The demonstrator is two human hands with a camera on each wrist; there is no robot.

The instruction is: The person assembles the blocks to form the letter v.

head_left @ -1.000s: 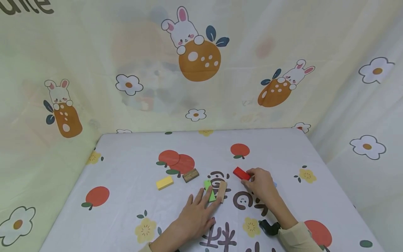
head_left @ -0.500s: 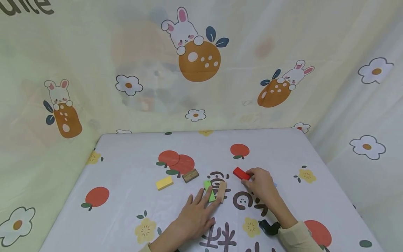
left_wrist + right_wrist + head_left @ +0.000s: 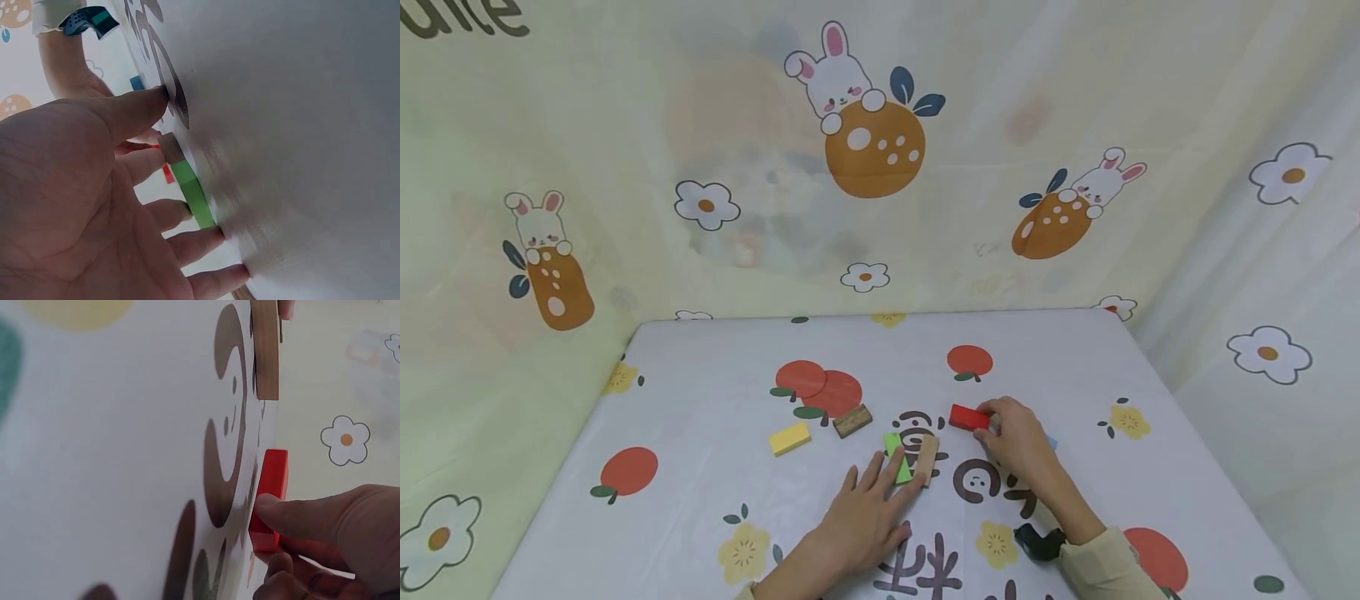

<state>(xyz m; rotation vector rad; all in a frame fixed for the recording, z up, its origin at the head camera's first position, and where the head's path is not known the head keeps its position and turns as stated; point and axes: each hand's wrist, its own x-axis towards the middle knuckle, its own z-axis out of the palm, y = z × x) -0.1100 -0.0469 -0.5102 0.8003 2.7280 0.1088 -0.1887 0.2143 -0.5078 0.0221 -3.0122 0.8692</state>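
My right hand pinches a red block by its right end, thumb on the near side, low over or on the table. In the right wrist view the thumb presses against the red block. My left hand lies spread with its fingers extended, fingertips on or beside a green block and a plain wooden block. Those two stand near each other at a slight angle. The left wrist view shows the green block just beyond the fingers, partly covered by them.
Left of the hands lie a dark brown block and a yellow block. A blue block is mostly hidden behind the right wrist. The white tablecloth has printed fruit and flowers; patterned curtains hang behind it.
The red block has turned in my right hand to lie more nearly crosswise, shifting slightly left. My left hand stays in place on the green and wooden blocks.
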